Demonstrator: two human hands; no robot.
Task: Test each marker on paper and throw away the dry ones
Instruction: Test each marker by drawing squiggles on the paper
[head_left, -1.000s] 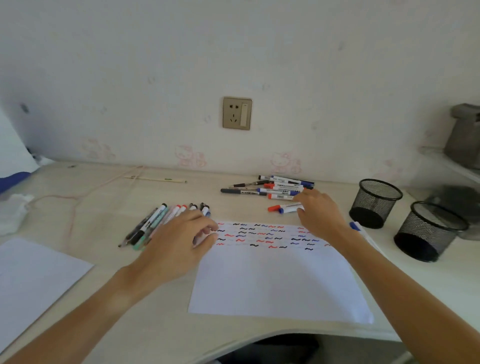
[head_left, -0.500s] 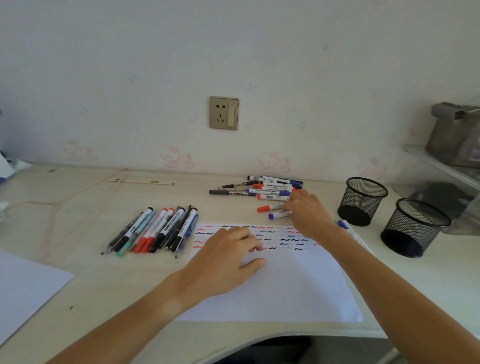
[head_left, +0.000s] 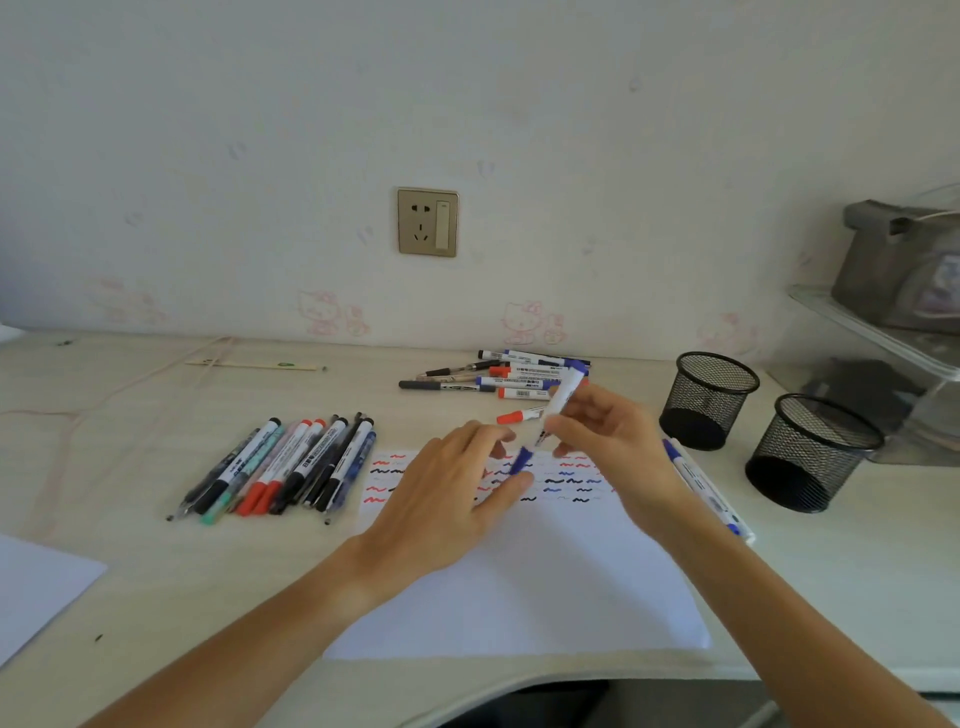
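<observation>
My right hand (head_left: 610, 441) holds a white marker with blue ends (head_left: 563, 397) tilted above the white paper (head_left: 519, 587). My left hand (head_left: 447, 499) pinches the marker's blue cap (head_left: 521, 461) at its lower end. The paper's top strip carries red, black and blue squiggles (head_left: 566, 480). A row of several markers (head_left: 285, 467) lies left of the paper. A loose pile of markers (head_left: 498, 376) lies behind my hands, with a red-capped one (head_left: 519, 415) nearest. One blue marker (head_left: 701, 483) lies beside my right forearm.
Two black mesh cups (head_left: 709, 400) (head_left: 810, 452) stand at the right. A clear shelf with a grey object (head_left: 898, 270) is at far right. Another sheet (head_left: 36, 587) lies at the left edge. A wooden stick (head_left: 249, 365) lies near the wall below a socket (head_left: 427, 222).
My right hand lifted a blue marker from the desk near the pile and brought it over the paper. My left hand moved right from the marker row and closed on its cap.
</observation>
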